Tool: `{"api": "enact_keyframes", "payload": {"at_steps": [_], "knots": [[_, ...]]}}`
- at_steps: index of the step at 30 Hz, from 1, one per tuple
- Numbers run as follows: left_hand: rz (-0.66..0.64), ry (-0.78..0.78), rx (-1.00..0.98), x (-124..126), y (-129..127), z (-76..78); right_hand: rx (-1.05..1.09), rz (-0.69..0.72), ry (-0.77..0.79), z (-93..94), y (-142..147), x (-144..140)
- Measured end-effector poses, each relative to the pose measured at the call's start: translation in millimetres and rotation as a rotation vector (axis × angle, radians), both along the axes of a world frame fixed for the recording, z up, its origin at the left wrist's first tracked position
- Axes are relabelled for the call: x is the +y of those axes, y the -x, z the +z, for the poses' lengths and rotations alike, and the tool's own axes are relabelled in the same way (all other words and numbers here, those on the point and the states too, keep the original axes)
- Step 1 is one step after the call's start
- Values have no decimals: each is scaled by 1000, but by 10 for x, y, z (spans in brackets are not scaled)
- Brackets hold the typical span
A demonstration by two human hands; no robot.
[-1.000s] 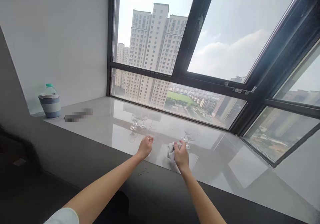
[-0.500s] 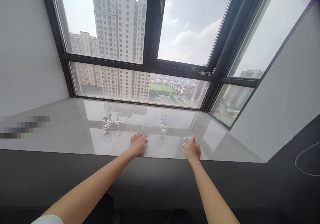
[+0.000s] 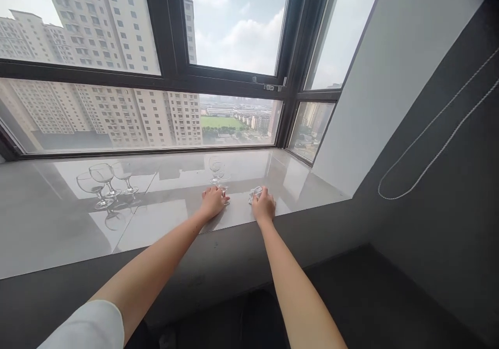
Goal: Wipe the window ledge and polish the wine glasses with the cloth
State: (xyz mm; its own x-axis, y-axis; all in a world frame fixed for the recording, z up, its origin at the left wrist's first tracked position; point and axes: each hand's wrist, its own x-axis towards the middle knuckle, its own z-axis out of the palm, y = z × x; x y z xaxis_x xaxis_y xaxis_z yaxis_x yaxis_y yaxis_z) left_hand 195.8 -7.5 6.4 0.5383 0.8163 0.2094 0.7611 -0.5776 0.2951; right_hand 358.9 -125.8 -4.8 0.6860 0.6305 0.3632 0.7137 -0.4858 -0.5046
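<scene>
My left hand [image 3: 213, 202] is closed around a stemmed glass close to the sill's front edge; the fingers cover most of that glass, and only bits of clear glass show beside them. To its right, my right hand [image 3: 264, 206] grips a crumpled white-and-grey cloth [image 3: 254, 194] resting on the sill. Behind my left hand, near the window, stands a clear wine glass [image 3: 214, 168]; a second bowl outline overlaps there, and I cannot tell whose it is. Three more wine glasses [image 3: 102, 174] stand upright in a group on the left.
The glossy tiled windowsill [image 3: 163, 224] runs along a dark-framed window [image 3: 234, 85] and reflects the light. A white wall [image 3: 351, 146] closes off its right end. A looped beaded cord [image 3: 423, 169] hangs against the dark wall at right.
My view has turned right, so the window and glasses appear farther left. My left hand has come nearer the right one and the glasses by the window, still holding its glass.
</scene>
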Motion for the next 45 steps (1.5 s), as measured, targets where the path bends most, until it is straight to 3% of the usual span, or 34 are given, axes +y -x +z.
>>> {"api": "enact_keyframes", "payload": {"at_steps": [11,25,45], "knots": [[4,-31,52,-5,-97,-22,21,-4,-11,-2,-1,4],[133,-115,-20,-55,-67,-99,28,-17,-26,8,7,-24],[161,-69,-127,7,-53,-130,-20,-37,-29,-45,11,-9]]}}
